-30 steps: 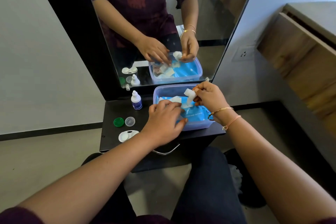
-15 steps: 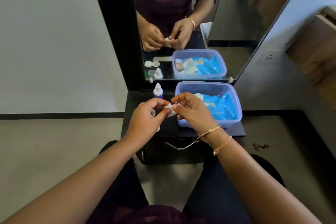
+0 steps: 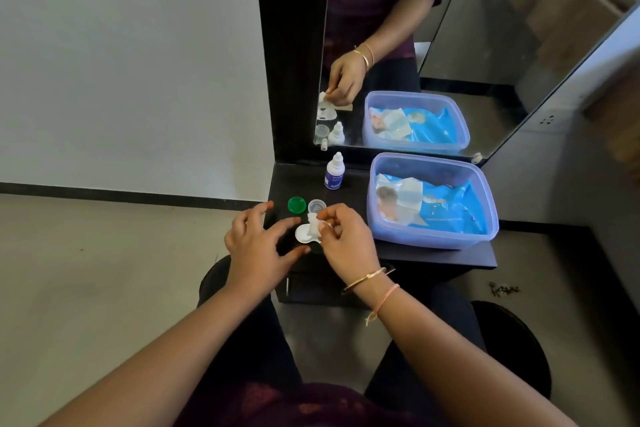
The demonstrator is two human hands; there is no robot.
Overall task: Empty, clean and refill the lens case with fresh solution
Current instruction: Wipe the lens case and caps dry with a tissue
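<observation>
Pinching a crumpled white tissue (image 3: 313,222) over the white plastic lens case (image 3: 303,235) on the dark table (image 3: 433,258), the right hand (image 3: 346,241) looks mid-cleaning; the spread left hand (image 3: 254,244) should next steady it.

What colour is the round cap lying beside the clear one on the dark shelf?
Green; the cap shows plainly in the head view.

The tub (image 3: 433,241) is translucent plastic, the shelf (image 3: 301,180) matt black, the case (image 3: 302,235) smooth white plastic, the wipe (image 3: 313,224) soft and matt, the bangle (image 3: 367,277) shiny metal.
</observation>
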